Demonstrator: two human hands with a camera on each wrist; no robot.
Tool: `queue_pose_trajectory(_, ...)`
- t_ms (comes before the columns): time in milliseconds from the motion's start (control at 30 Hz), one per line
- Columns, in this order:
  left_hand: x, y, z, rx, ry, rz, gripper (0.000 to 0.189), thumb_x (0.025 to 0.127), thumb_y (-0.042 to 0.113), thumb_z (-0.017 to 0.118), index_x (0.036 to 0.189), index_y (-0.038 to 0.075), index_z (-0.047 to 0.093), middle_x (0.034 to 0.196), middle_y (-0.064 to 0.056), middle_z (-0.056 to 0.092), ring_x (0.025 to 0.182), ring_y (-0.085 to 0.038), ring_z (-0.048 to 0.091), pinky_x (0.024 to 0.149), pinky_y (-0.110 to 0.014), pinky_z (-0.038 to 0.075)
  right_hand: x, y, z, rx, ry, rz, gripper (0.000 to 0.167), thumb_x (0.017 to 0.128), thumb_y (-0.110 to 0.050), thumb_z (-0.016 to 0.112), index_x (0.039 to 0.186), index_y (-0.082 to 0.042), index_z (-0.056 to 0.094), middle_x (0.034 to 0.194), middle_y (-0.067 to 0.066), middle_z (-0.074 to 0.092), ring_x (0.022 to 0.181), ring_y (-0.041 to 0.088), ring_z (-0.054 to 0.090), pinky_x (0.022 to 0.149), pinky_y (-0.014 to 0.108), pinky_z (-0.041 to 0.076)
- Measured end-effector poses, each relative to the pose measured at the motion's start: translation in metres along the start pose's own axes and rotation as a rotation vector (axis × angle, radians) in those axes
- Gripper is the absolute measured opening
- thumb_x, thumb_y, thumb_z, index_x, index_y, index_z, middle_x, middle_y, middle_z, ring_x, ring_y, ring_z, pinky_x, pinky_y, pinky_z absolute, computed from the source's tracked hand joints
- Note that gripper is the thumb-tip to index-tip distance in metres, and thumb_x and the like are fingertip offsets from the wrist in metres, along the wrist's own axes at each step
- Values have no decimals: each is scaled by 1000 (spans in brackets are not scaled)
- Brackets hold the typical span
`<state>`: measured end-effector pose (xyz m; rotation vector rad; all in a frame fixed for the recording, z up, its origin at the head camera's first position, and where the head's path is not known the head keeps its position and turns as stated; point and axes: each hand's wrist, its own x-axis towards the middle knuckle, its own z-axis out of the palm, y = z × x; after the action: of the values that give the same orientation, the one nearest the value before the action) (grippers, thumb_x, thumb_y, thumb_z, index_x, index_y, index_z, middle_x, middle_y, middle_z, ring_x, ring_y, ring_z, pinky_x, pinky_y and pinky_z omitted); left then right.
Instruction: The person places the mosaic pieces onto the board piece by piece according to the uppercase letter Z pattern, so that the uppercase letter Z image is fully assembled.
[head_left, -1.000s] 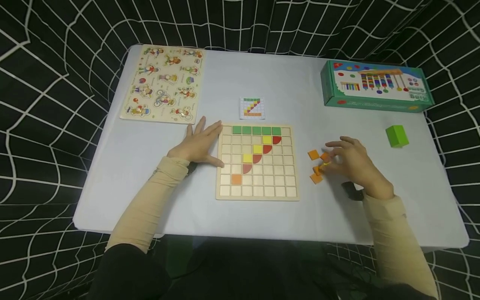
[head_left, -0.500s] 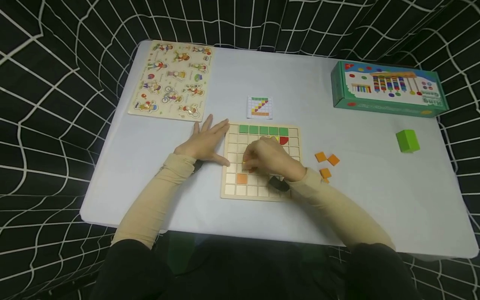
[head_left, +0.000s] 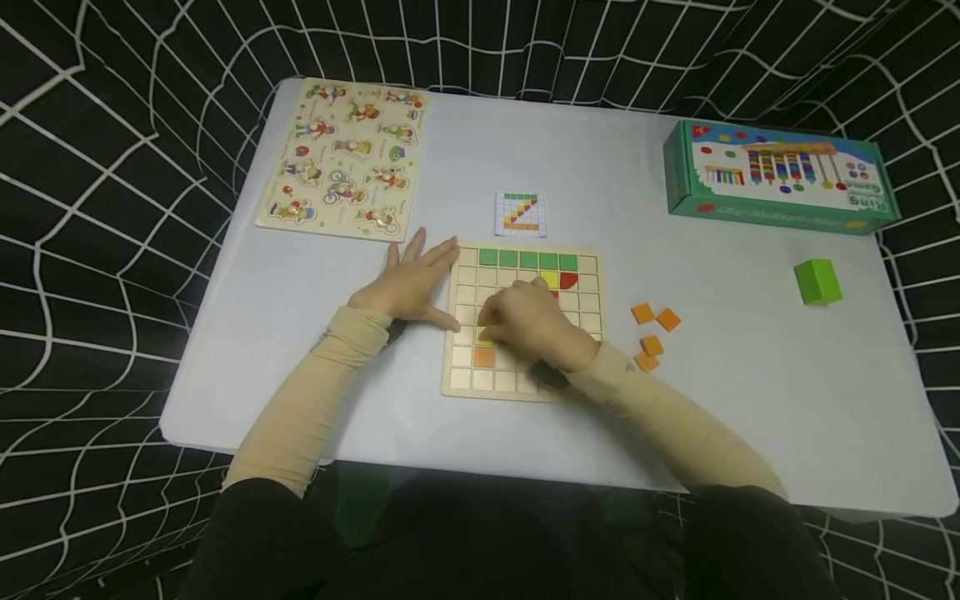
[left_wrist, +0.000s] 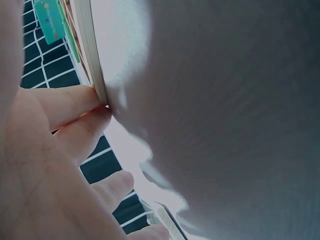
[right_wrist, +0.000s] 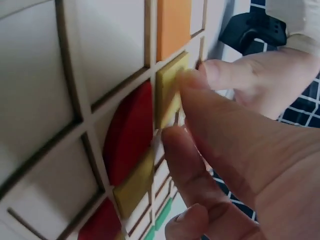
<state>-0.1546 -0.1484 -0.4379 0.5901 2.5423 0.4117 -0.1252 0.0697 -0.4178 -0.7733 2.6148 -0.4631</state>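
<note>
A wooden grid board [head_left: 461,387] lies in the middle of the table in the head view. My right hand [head_left: 528,321] is over it, thumb and index finger pinching a yellow square tile [right_wrist: 167,92] at a cell in the left part. Beside that tile sit an orange square tile [right_wrist: 174,30] and a red quarter-circle tile [right_wrist: 131,132]. Several green tiles [head_left: 528,260] line the top row. My right hand hides part of the diagonal of yellow and red pieces. My left hand [head_left: 405,287] rests with spread fingers against the board's left edge, its fingertips touching the side.
Several loose orange tiles [head_left: 652,345] lie right of the board. A printed pattern card [head_left: 521,214] is above it. A picture puzzle board [head_left: 345,158] lies back left. A green toy box [head_left: 780,179] and a green block [head_left: 817,282] are at right.
My right hand has moved left from the loose orange tiles to the board, bringing the yellow tile to a cell above the orange one. My left hand stays at the board's edge.
</note>
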Motion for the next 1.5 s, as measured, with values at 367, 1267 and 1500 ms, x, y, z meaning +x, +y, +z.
queue_pose_trajectory(367, 0, 2, 1, -17, -9, -8, 126, 77, 60, 83, 167, 8, 12, 178, -3, -1, 160, -46, -16, 122, -79, -5, -27, 19, -7, 25, 149, -27, 20, 86, -30, 84, 100, -16, 84, 107, 2, 79, 104, 27, 69, 92, 47, 41)
queue_pose_trajectory(1267, 0, 2, 1, -24, 11, -1, 126, 76, 58, 84, 166, 7, 13, 178, -5, 2, 160, -48, -15, 121, -80, -5, -120, 164, -38, -130, 205, 227, 25, 86, -3, 79, 111, 0, 77, 150, 31, 51, 146, 60, 31, 122, 73, 24)
queue_pose_trajectory(1500, 1, 1, 2, -21, 14, 1, 126, 75, 59, 84, 166, 8, 13, 178, -4, 2, 160, -47, -15, 121, -80, -6, -116, 153, -39, -178, 292, 175, 21, 85, -4, 81, 105, 1, 76, 150, 27, 51, 147, 56, 32, 118, 82, 19)
